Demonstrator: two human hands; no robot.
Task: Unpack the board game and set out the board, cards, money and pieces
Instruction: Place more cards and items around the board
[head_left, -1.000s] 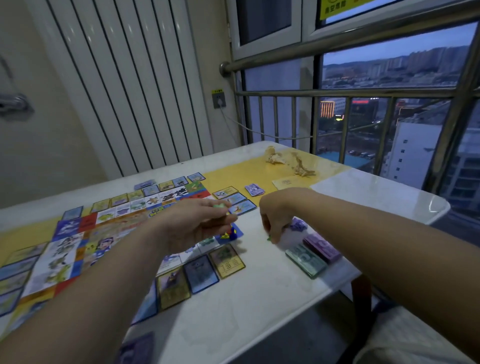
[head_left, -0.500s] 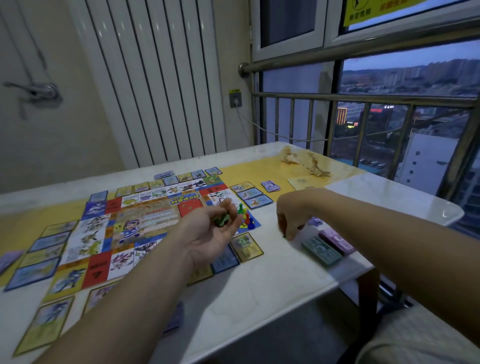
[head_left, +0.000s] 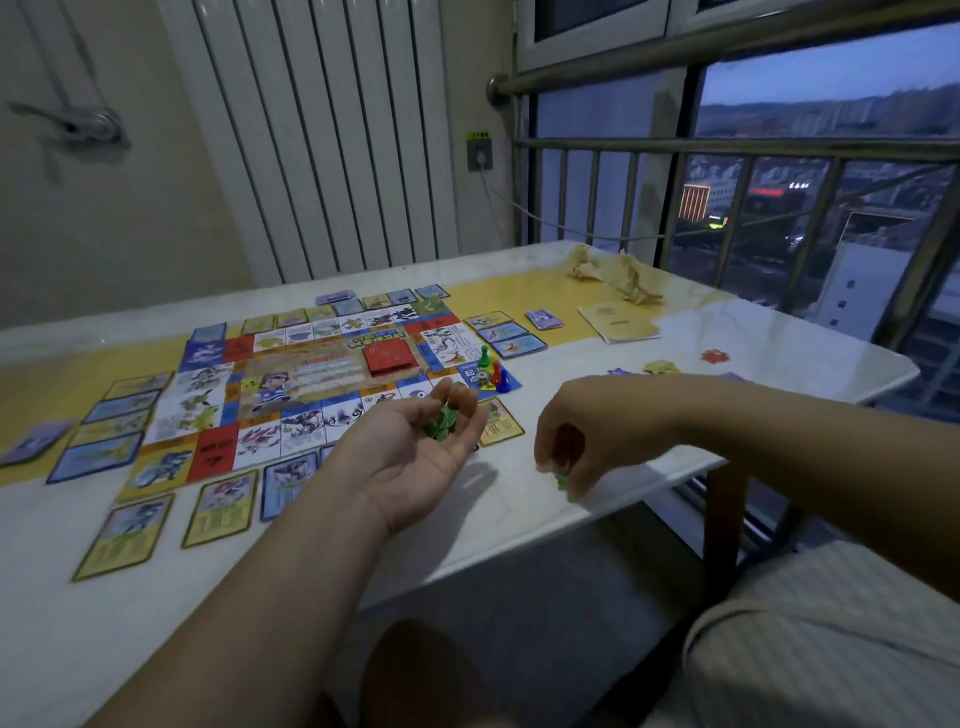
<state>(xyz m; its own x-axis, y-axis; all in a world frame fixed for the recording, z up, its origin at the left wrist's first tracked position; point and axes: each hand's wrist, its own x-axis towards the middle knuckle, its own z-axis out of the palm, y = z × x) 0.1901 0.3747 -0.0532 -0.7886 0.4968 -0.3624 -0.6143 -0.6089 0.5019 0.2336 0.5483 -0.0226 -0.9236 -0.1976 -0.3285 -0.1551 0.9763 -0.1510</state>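
Note:
The colourful game board (head_left: 311, 384) lies flat on the table (head_left: 493, 519), ringed by several property cards (head_left: 223, 509). A red card deck (head_left: 387, 358) sits on the board's middle. Pawns in green, red and blue (head_left: 493, 371) stand with a die on the board's near right corner. My left hand (head_left: 415, 452) is palm up over the board's near edge, its fingers curled round several small green pieces (head_left: 441, 423). To its right, my right hand (head_left: 571, 447) hangs knuckles up at the table's front edge and pinches a small green piece (head_left: 561, 479).
A yellow booklet (head_left: 618, 322) and crumpled wrapping (head_left: 613, 273) lie at the back right. A purple card stack (head_left: 543, 318) is next to them. Small coloured tokens (head_left: 714, 356) dot the table's right side. Behind stand a window railing and a radiator. My lap is below the table edge.
The view has tilted down and left. My left hand has turned palm up with the green pieces showing. My right hand has moved nearer the table's front edge.

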